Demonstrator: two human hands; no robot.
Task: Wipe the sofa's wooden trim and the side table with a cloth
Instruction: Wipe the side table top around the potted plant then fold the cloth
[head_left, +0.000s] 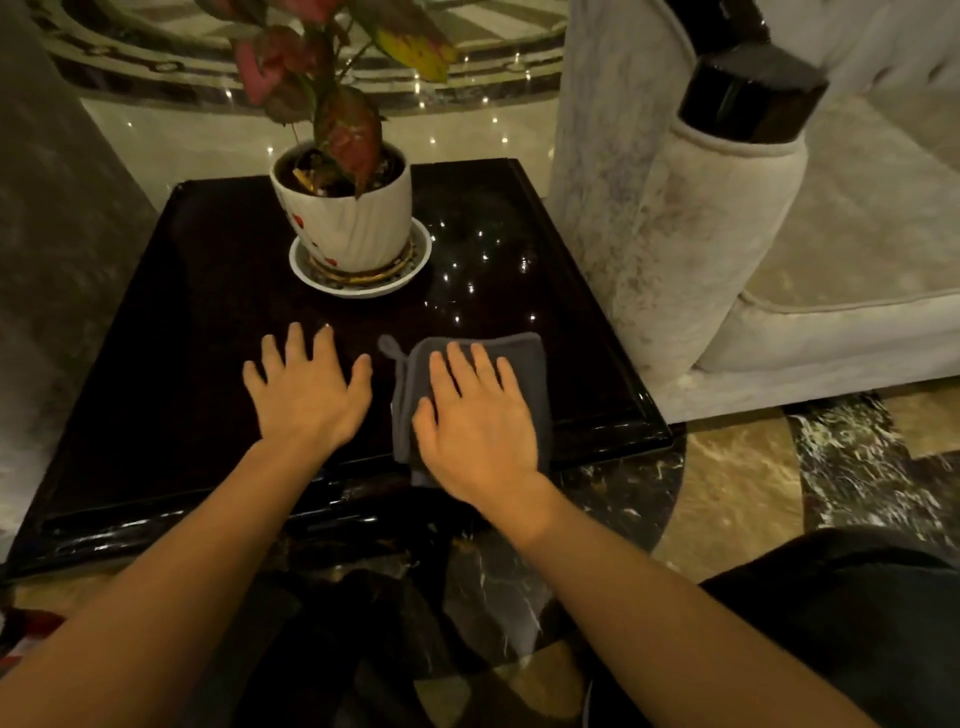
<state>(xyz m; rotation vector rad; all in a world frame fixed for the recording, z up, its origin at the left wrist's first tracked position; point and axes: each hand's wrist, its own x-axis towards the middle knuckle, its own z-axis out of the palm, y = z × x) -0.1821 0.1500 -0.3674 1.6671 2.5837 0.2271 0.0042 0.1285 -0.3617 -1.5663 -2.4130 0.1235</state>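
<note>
A dark glossy wooden side table (171, 332) fills the middle of the view. A folded grey cloth (524, 358) lies flat near its front right edge. My right hand (478, 426) presses palm-down on the cloth with fingers spread. My left hand (306, 387) rests flat on the bare tabletop just left of the cloth, fingers apart, holding nothing. To the right stands the pale upholstered sofa arm (675, 244), capped by dark glossy wooden trim (748, 93).
A white pot with a red-leaved plant (348, 213) sits on a saucer (410, 270) at the table's back centre. A grey upholstered surface (47, 208) borders the left. Polished marble floor (737, 493) lies around the table. My dark-clothed knee (857, 613) shows at lower right.
</note>
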